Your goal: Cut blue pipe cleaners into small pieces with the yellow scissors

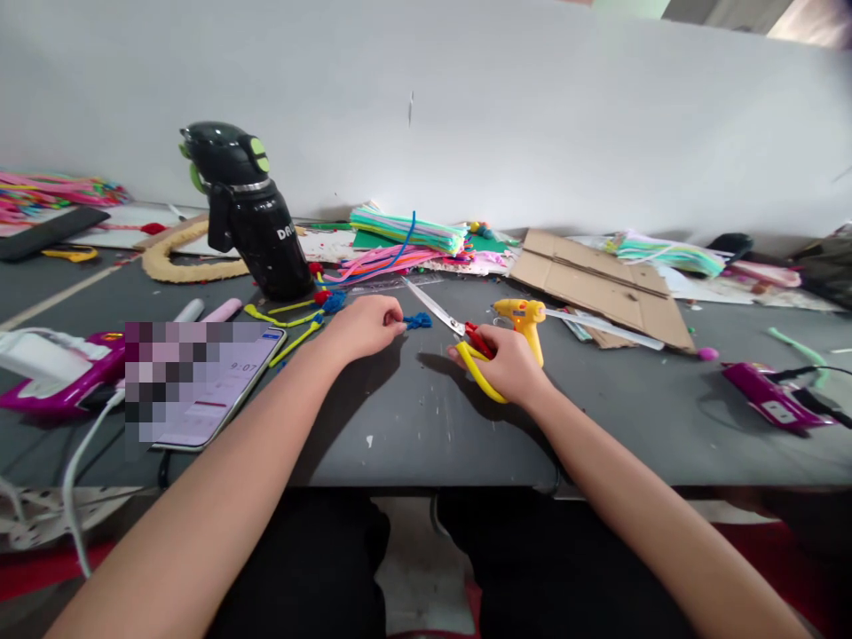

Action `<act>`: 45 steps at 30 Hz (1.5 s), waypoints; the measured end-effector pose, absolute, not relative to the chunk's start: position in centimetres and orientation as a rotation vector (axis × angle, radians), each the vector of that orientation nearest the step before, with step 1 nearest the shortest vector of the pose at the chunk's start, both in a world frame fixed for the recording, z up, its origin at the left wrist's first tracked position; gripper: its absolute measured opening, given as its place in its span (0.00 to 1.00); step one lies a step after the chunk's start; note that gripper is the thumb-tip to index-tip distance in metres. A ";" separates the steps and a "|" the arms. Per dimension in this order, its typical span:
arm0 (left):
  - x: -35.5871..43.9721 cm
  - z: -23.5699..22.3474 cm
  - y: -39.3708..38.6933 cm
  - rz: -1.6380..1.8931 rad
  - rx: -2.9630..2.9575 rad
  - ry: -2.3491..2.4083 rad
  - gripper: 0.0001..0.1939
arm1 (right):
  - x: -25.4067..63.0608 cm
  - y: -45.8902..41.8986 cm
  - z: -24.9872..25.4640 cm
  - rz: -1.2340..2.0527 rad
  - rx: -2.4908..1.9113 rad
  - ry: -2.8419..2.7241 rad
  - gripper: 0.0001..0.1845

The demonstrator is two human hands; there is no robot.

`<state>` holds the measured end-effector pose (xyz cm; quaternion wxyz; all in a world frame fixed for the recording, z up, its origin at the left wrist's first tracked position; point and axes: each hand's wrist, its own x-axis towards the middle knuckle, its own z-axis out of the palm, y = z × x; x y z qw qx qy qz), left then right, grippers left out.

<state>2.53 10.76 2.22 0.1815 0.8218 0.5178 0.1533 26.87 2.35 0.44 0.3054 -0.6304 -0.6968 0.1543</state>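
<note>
**Currently pinching blue fuzzy piece point(419, 320) in L hand point(366, 330), gripping scissors point(455, 326) in R hand point(512, 359)**

Pressing thumb + fingertips of L hand together at L end of blue fuzzy piece, w/ rest of it poking out to the R, low over grey table point(426, 453). Can't tell if touching tabletop. Clasping red + yellow handles in R hand, fingers curled round; pointing blades up + L, past far side of blue fuzzy piece, nearly closed, w/ gap btwn them + piece.

Just beyond R hand: yellow glue gun point(523, 312), partly hidden by it. Nr L forearm: phone point(232, 390), partly pixelated, + yellow stems point(296, 337) lying beyond. Farther back, L: black bottle point(256, 240); centre: pastel stem bundle point(409, 231); R: flattened cardboard point(599, 284). Far R: purple power strip point(776, 395) w/ black cables.
</note>
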 end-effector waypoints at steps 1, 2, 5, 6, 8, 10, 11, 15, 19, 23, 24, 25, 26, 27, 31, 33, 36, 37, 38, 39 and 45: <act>2.9 2.0 10.9 0.422 2.347 1.460 0.10 | 26.9 2.4 0.4 0.409 -1.670 -1.850 0.28; 3.1 1.9 11.0 0.414 2.373 1.459 0.10 | 26.8 2.4 0.4 0.411 -1.669 -1.857 0.28; 3.7 1.1 11.0 0.405 2.438 1.487 0.09 | 26.8 2.5 0.2 0.412 -1.654 -1.877 0.28; 3.9 0.9 11.0 0.395 2.452 1.494 0.08 | 26.7 2.5 0.2 0.412 -1.648 -1.878 0.28; 4.2 0.4 11.1 0.355 2.467 1.493 0.08 | 26.7 2.5 0.1 0.414 -1.644 -1.873 0.28; 4.3 0.0 11.3 0.326 2.470 1.500 0.07 | 26.7 2.5 0.2 0.419 -1.647 -1.868 0.28; 4.3 -0.1 11.3 0.325 2.471 1.504 0.07 | 26.7 2.5 0.2 0.421 -1.649 -1.866 0.28; 3.0 -0.2 11.4 0.457 2.453 1.469 0.07 | 26.7 2.3 0.4 0.431 -1.657 -1.866 0.28; 1.1 0.4 10.9 0.629 2.308 1.495 0.06 | 26.6 2.3 0.4 0.449 -1.678 -1.862 0.27; 0.7 0.9 10.4 0.738 2.178 1.459 0.09 | 26.7 2.4 0.2 0.442 -1.690 -1.865 0.28; 0.8 0.9 10.3 0.781 2.131 1.426 0.10 | 26.7 2.4 0.2 0.442 -1.692 -1.865 0.28; 0.9 0.9 10.3 0.837 2.066 1.391 0.10 | 26.7 2.4 0.1 0.442 -1.696 -1.864 0.28; 1.0 0.9 10.3 0.900 1.991 1.355 0.12 | 26.7 2.4 0.1 0.440 -1.702 -1.862 0.28; 1.0 1.0 10.3 0.961 1.919 1.316 0.13 | 26.7 2.4 0.0 0.437 -1.710 -1.861 0.27; 0.8 1.3 10.5 1.082 1.901 1.206 0.14 | 26.7 2.4 -0.1 0.436 -1.729 -1.855 0.26; 0.7 1.6 10.5 1.070 1.992 1.196 0.13 | 26.7 2.4 -0.1 0.441 -1.732 -1.858 0.26; 0.7 2.0 10.4 1.064 2.021 1.180 0.14 | 26.8 2.4 -0.3 0.443 -1.728 -1.863 0.26; 0.7 2.0 10.4 1.058 2.013 1.178 0.15 | 26.8 2.4 -0.3 0.440 -1.727 -1.864 0.26; 0.8 2.1 10.3 1.048 1.999 1.182 0.15 | 26.8 2.4 -0.3 0.437 -1.728 -1.865 0.26; 0.8 2.1 10.3 1.041 1.980 1.193 0.15 | 26.8 2.4 -0.3 0.433 -1.729 -1.867 0.25; 0.7 1.7 10.7 1.084 1.830 1.205 0.17 | 26.7 2.3 -0.1 0.389 -1.742 -1.893 0.25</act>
